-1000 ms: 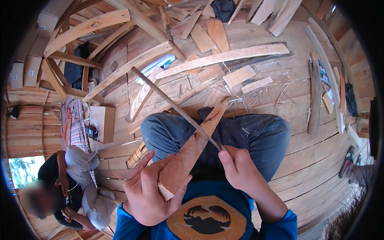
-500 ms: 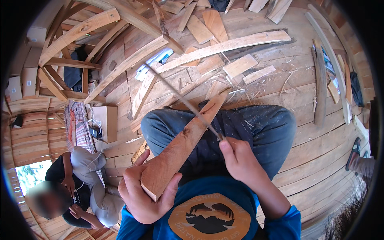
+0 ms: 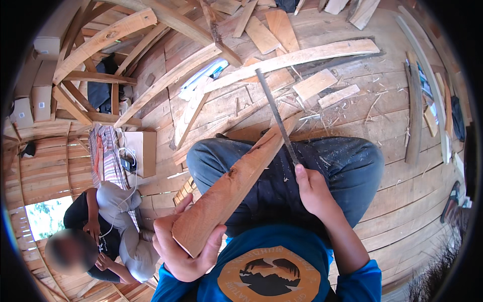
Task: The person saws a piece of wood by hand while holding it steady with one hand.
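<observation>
My left hand is closed around the wide near end of a tapered piece of wood, thumb on one side and fingers on the other. The piece slants up to the right over my lap, with a dark knot and a crack on its upper face. In my right hand is a long, thin metal file, gripped at its near end with the thumb laid along it. The file's blade crosses the wood near its narrow far end and points away from me. Whether it touches the wood I cannot tell.
Beyond my crossed legs, a long curved plank, offcuts and shavings lie on the board floor. A wooden frame stands far left. Another person sits at my left by a cardboard box. A sandalled foot shows at right.
My right hand has moved right, and the file has swung from a strong leftward slant to a steeper angle farther along the wood. My left hand keeps its hold.
</observation>
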Available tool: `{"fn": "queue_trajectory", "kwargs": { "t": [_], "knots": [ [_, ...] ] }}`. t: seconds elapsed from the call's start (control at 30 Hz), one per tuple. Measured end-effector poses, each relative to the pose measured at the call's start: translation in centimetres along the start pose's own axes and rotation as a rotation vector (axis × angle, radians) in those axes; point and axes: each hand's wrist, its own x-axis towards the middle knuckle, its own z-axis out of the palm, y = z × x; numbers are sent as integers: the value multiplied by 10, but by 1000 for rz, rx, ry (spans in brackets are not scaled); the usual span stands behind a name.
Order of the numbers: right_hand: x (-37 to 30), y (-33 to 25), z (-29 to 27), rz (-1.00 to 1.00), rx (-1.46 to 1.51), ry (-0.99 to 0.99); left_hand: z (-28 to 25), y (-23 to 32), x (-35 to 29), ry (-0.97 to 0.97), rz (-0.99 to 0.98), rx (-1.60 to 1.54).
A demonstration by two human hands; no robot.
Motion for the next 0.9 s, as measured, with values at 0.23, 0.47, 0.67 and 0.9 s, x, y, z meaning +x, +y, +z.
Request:
{"fn": "queue_trajectory", "kwargs": {
  "t": [0.23, 0.47, 0.67, 0.9],
  "knots": [
    [-21, -53, -2, -182, -29, -97, 5, -12, -5, 86, -43, -123],
    [-3, -21, -1, -20, -56, -41, 3, -12, -2, 85, 36, -29],
    [14, -17, 0, -47, -133, 38, 5, -15, -2, 143, -92, -94],
    [-9, -54, 5, -168, -190, 1, 14, -17, -8, 212, -20, -174]
  ]
}}
